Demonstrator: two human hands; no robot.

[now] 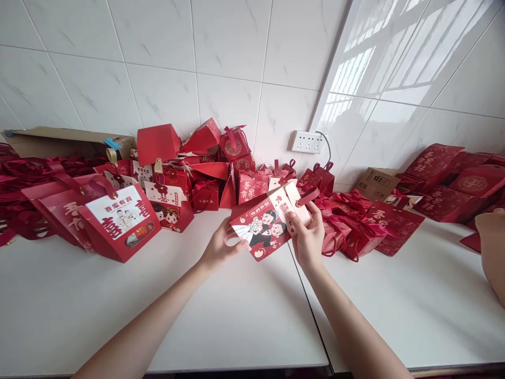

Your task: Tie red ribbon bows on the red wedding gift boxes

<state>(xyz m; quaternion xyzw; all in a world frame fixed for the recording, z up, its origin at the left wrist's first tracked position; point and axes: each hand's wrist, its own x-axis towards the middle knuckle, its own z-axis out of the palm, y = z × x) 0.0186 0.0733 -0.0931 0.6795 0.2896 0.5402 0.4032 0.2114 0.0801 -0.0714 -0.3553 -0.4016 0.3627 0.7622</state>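
Note:
I hold a red gift box (265, 223) printed with a cartoon bride and groom above the white table (221, 310). My left hand (219, 246) grips its left end, fingers curled round the edge. My right hand (306, 235) clasps its right end, near the cream flap and a red ribbon handle (307, 196). The box is tilted, its printed face towards me.
Many red gift boxes (122, 221) and ribbons are heaped along the tiled wall, left and centre. More red boxes (445, 184) and a small cardboard box (375, 183) lie at the right. A wall socket (306, 141) sits behind. A brown object (493, 252) pokes in at the right edge.

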